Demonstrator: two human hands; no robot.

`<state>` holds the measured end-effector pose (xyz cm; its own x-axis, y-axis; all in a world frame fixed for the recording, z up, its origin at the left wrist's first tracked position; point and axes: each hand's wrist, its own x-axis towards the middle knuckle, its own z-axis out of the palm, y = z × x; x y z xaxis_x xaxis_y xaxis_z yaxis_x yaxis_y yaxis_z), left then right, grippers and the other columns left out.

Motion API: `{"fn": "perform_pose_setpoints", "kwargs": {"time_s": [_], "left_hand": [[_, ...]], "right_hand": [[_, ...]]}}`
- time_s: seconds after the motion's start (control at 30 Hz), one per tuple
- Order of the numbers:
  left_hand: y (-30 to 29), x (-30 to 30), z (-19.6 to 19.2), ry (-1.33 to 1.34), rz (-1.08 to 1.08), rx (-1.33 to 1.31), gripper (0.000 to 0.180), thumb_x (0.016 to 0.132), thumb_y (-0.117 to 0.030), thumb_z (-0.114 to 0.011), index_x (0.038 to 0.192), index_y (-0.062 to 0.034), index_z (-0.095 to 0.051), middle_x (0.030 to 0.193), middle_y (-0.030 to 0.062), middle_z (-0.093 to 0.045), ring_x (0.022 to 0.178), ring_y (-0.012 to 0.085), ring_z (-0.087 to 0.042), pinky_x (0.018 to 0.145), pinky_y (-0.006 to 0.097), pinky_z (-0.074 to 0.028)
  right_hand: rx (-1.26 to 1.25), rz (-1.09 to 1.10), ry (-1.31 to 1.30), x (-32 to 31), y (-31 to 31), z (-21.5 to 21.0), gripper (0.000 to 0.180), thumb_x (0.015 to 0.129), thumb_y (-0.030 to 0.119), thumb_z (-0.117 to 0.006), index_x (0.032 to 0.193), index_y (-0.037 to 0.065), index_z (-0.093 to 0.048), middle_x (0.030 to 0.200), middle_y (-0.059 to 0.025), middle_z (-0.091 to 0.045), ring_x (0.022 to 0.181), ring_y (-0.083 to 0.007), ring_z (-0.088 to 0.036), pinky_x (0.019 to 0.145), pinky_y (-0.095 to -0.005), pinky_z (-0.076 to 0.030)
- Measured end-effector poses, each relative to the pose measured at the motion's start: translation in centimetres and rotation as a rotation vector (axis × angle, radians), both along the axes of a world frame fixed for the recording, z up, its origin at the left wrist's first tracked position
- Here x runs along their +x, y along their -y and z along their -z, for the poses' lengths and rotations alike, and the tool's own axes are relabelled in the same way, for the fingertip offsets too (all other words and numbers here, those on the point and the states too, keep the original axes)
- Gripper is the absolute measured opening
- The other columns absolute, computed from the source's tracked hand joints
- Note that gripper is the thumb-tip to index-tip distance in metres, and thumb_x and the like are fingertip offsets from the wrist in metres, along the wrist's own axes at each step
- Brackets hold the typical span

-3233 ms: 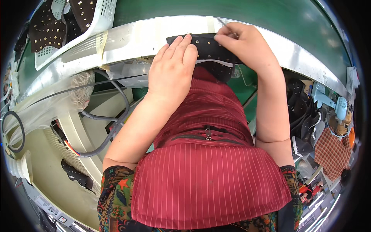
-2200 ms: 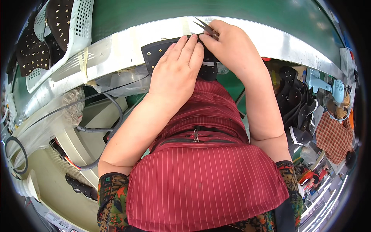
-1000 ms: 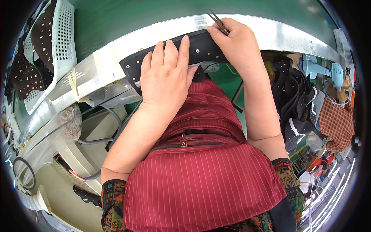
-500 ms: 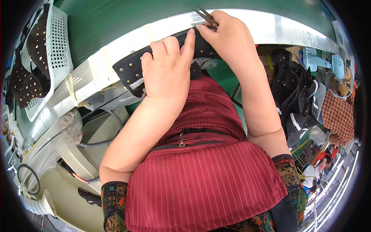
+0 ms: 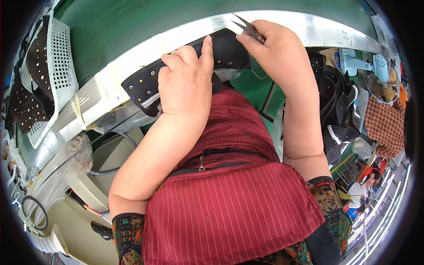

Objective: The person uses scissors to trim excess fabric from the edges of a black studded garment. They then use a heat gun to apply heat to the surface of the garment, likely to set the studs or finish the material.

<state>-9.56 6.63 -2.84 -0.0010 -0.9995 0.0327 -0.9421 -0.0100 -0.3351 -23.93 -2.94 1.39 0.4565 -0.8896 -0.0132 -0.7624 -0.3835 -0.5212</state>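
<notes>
A black studded leather piece [image 5: 145, 84] lies across the metal edge of the green workbench [image 5: 132, 26]. My left hand [image 5: 187, 81] presses flat on its middle, fingers spread. At the piece's right end my right hand [image 5: 276, 44] is closed around small metal snips [image 5: 245, 26], whose points stick out up and to the left, just above the leather.
A white plastic basket [image 5: 57, 75] with several black studded pieces stands at the far left. A heap of black leather parts [image 5: 338, 110] sits to my right, beside a light blue tool [image 5: 362, 64] and a checked cloth [image 5: 384, 126]. Cables and hoses hang below the bench.
The leather piece has shifted leftward under my left hand, and my right hand with the snips has stayed at its right end. The view has tilted slightly.
</notes>
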Motion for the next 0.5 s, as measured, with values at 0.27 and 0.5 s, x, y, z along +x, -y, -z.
{"fn": "perform_pose_setpoints", "kwargs": {"time_s": [0.27,0.5], "left_hand": [[0.0,0.1,0.2,-0.001,0.008,-0.025,0.073,0.067,-0.038,-0.075,0.135,-0.0286,-0.049,0.087,0.0047,-0.047,0.076,0.0188,-0.055,0.058,0.028,-0.052],[0.1,0.1,0.2,0.009,0.018,-0.018,0.073,0.067,-0.038,-0.075,0.135,-0.0285,-0.049,0.085,0.0046,-0.047,0.076,0.0184,-0.055,0.056,0.027,-0.053]], "right_hand": [[0.029,0.123,0.150,0.2,1.8,2.7,0.031,0.077,0.031,-0.069,0.082,0.001,-0.063,0.076,-0.0160,-0.064,0.073,-0.0347,-0.062,0.067,-0.0400,-0.048],[-0.050,0.117,0.186,0.2,2.4,4.4,0.026,0.078,0.023,-0.071,0.079,0.000,-0.060,0.060,-0.0021,-0.053,0.057,-0.0081,-0.048,0.053,-0.0247,-0.039]]}}
